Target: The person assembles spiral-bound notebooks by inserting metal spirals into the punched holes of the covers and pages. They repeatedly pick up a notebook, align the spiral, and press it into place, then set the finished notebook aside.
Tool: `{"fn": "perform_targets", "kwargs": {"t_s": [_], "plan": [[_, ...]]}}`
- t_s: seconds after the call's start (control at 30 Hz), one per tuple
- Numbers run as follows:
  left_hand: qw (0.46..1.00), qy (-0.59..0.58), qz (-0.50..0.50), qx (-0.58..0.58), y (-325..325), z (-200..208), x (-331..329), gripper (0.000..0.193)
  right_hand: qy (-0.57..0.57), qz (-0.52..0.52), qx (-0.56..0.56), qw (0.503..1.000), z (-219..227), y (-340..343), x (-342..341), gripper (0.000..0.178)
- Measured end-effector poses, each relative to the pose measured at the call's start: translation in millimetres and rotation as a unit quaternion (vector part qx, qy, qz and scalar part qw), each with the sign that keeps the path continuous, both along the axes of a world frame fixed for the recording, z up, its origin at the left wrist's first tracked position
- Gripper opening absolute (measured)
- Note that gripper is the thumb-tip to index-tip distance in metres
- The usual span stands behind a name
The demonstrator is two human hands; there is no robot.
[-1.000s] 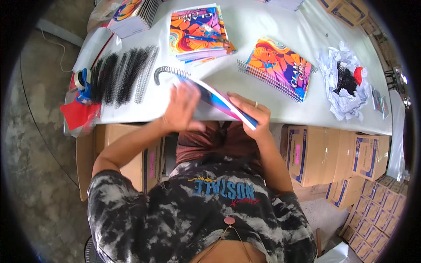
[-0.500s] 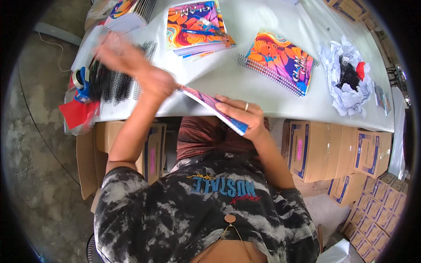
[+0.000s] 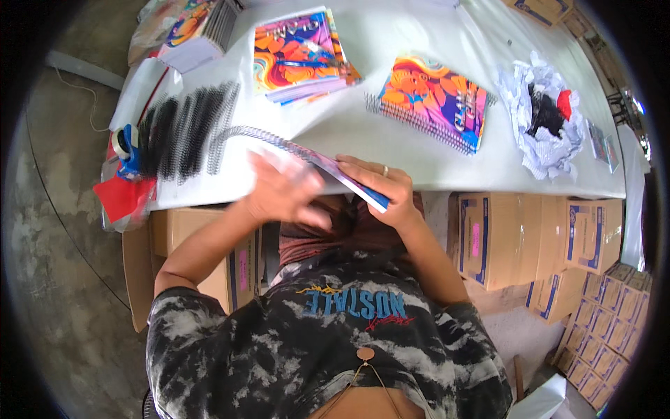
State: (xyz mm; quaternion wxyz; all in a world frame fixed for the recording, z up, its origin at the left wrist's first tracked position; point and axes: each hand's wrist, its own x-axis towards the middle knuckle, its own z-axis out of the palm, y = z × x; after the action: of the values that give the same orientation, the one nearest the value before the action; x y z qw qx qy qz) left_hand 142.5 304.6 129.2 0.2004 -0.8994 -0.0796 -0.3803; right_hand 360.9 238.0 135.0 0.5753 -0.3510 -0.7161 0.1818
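Note:
My right hand (image 3: 388, 190) grips a thin notebook (image 3: 353, 184) with a colourful cover, tilted edge-up over the table's front edge. A long spiral binding coil (image 3: 252, 131) runs from the notebook's far end and curves out to the left over the table. Just below the coil, beside the notebook, my left hand (image 3: 285, 187) is blurred by motion. Its fingers are spread and nothing shows in them. Left of it lies a pile of dark spiral coils (image 3: 187, 131).
Spiral-bound notebooks (image 3: 434, 96) lie to the right, near crumpled paper (image 3: 520, 105) holding black coils. Behind are a stack of printed covers (image 3: 287, 49) with a pen on top and more notebooks (image 3: 199, 42). A blue tape dispenser (image 3: 128, 165) sits left. Cardboard boxes (image 3: 516, 234) stand below.
My left hand has come down and to the right from above the coil pile. The long coil now shows stretching out from the notebook. My right hand keeps hold of the notebook.

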Motion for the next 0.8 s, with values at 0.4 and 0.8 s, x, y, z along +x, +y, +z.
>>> {"fn": "perform_targets", "kwargs": {"t_s": [0.4,0.8], "plan": [[0.980,-0.169,0.101,-0.019,34.6,76.8,14.0,0.099,-0.026,0.055,0.023,0.998,7.7,3.7,-12.1,0.030],[0.969,-0.046,0.132,-0.204,-3.1,11.9,34.9,0.107,0.035,-0.020,-0.013,0.999,-0.2,-1.0,-23.7,0.034]]}}
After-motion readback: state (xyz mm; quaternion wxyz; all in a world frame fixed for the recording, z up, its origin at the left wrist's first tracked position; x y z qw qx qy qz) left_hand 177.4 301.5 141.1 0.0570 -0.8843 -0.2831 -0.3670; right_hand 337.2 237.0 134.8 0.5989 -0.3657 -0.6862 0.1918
